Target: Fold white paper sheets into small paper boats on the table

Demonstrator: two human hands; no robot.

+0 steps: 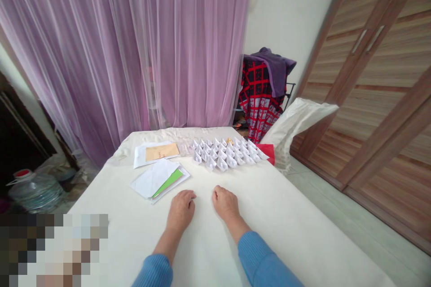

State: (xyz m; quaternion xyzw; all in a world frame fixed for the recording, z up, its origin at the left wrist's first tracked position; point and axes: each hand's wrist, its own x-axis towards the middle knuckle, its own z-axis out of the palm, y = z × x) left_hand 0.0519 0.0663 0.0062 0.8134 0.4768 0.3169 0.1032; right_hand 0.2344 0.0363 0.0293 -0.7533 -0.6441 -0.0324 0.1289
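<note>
My left hand (182, 208) rests on the white-covered table (269, 233) with its fingers curled in, and I see nothing in it. A short gap separates it from my right hand (225, 202), which also lies loosely closed on the cloth with nothing visible in it. Just beyond my left hand is a pile of white paper sheets (153, 177) with a green sheet (168, 182) showing between them. Several folded white paper boats (221, 163) stand in rows past my right hand. One yellow folded piece (229, 141) sits among the back rows.
A brown envelope (162, 152) lies on white paper at the back left. Something red (267, 153) and a white plastic bag (296, 121) are at the table's right edge. A large water bottle (35, 193) stands left. Wooden wardrobe doors (370, 89) rise on the right.
</note>
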